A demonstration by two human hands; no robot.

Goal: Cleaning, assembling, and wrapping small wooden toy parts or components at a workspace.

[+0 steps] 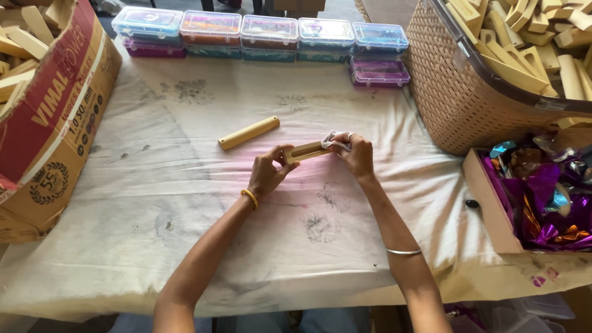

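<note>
My left hand (pixel 269 171) grips one end of a small slotted wooden piece (pixel 306 150), held level above the cloth-covered table (pixel 185 203). My right hand (pixel 353 154) holds its other end and presses a small white cloth (pixel 335 139) against it. A second, rounded wooden stick (pixel 248 132) lies on the cloth just left of and beyond my hands.
A woven basket (pixel 456 92) full of wooden pieces stands at the right. Below it is a box of shiny foil wrappers (pixel 542 197). A cardboard carton (pixel 55 123) holding wooden pieces sits at the left. Several clear plastic boxes (pixel 265 37) line the far edge.
</note>
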